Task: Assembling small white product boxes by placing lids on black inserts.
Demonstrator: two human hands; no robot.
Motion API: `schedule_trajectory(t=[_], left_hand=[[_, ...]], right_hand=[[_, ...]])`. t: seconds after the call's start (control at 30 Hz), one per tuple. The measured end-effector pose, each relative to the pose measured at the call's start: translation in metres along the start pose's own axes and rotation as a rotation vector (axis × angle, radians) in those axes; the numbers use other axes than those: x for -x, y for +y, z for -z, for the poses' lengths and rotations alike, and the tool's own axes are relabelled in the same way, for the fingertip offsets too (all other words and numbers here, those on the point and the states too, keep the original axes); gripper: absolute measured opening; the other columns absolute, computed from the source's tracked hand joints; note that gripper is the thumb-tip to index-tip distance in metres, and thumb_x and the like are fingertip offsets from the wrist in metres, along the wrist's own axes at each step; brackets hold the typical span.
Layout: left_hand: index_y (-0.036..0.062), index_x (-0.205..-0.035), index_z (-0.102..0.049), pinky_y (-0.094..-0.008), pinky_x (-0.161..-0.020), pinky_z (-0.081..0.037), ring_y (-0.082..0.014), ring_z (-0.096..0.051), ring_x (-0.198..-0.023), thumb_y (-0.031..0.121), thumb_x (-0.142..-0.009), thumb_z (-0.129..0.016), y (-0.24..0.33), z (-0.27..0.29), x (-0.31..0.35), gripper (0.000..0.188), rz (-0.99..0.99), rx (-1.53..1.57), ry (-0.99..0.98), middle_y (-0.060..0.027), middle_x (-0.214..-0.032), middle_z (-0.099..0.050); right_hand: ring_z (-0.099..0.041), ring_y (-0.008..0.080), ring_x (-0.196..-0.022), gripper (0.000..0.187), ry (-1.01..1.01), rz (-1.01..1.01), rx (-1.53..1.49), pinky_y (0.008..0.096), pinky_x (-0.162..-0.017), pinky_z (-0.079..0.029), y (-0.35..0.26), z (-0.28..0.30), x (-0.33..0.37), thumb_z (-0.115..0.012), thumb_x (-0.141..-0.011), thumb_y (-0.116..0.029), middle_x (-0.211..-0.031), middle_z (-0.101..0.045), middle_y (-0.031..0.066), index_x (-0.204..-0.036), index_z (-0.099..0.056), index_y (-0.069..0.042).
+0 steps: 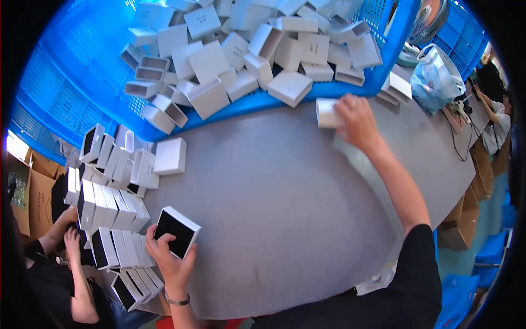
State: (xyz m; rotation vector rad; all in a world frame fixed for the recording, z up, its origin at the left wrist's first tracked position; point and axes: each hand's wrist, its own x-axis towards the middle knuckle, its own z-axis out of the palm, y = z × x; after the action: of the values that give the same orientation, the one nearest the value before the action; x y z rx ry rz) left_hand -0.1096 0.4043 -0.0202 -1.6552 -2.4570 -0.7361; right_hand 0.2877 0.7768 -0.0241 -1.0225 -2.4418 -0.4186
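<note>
Head view: the left grip (171,262) held a black-faced box (178,226) between thumb and fingers, one finger across its dark face; the right grip (355,122) clasped a white box (325,114) by its right end, near the blue crate (233,112).

At the upper right, a round fan (429,21) stands behind a crumpled plastic bag (434,81). A thin black cable (464,159) lies on the bench (274,192), and brown cartons (459,226) are below it. At the left, a person in dark clothes (52,290) sits near a cardboard box (43,194).
</note>
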Motion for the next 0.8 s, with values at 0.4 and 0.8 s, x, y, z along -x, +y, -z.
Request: schedule_trajectory(t=[0.4,0.8], left_hand=[[0.0122,-0.113,-0.059,-0.0524,-0.107,-0.038,-0.0422,-0.042,-0.128,0.016,-0.065,-0.09,0.112,-0.073,0.036,0.058,-0.334,0.499,-0.243,-0.0202,-0.14,-0.043],[0.0132,-0.115,-0.056,-0.05,-0.108,-0.038,-0.0402,-0.039,-0.131,0.017,-0.064,-0.09,0.101,-0.048,0.093,0.062,-0.2,0.319,-0.167,-0.0176,-0.142,-0.041]], right_hand=[[-0.041,0.0433,-0.137,0.061,-0.476,0.135,-0.8,0.0501,-0.113,-0.034,-0.098,0.066,0.094,-0.084,-0.063,-0.024,-0.152,-0.044,0.0195,-0.116,-0.056,-0.016],[-0.041,0.0378,-0.142,0.102,-0.749,0.143,-0.294,0.0505,-0.107,-0.039,-0.17,0.154,0.119,-0.087,-0.065,-0.044,-0.162,-0.033,0.018,-0.154,-0.043,-0.018]])
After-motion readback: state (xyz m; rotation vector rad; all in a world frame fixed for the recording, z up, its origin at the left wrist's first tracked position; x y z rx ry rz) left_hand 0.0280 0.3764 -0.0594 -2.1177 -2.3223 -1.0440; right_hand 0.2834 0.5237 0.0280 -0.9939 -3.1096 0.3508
